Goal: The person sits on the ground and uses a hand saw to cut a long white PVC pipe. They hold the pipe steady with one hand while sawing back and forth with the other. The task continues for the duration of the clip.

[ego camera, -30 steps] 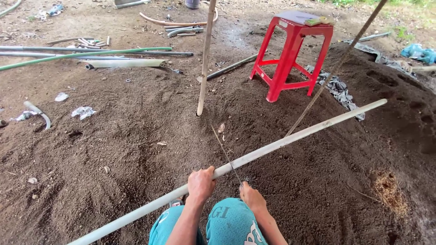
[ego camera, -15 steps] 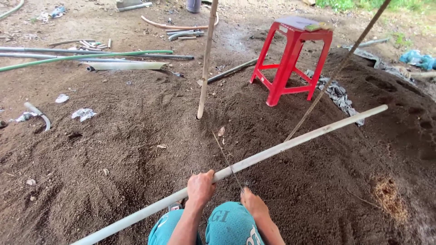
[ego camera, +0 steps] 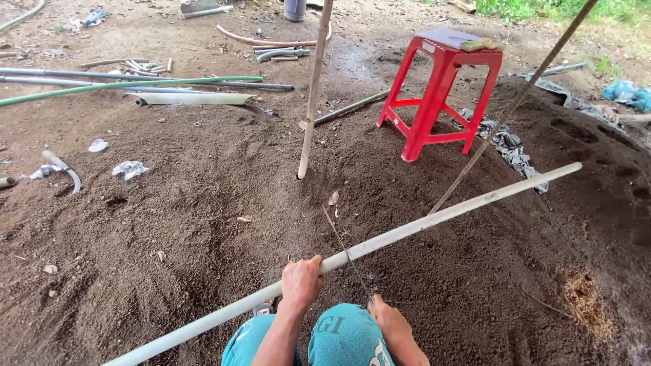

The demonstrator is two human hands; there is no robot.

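The left hand (ego camera: 302, 281) wraps around the long white pipe (ego camera: 434, 217), which runs from it up toward the red stool (ego camera: 441, 88). The right hand (ego camera: 388, 320) sits just below the pipe, gripping a thin saw blade (ego camera: 346, 252) laid across it.

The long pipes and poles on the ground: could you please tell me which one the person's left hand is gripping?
The pale white pipe running diagonally across the dark soil; the left hand grips it. The green pole and grey pipes lie far off, untouched.

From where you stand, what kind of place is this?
Probably an outdoor yard or work plot: bare dark soil underfoot, cut pipes lying about, a red plastic stool, grass at the far edge.
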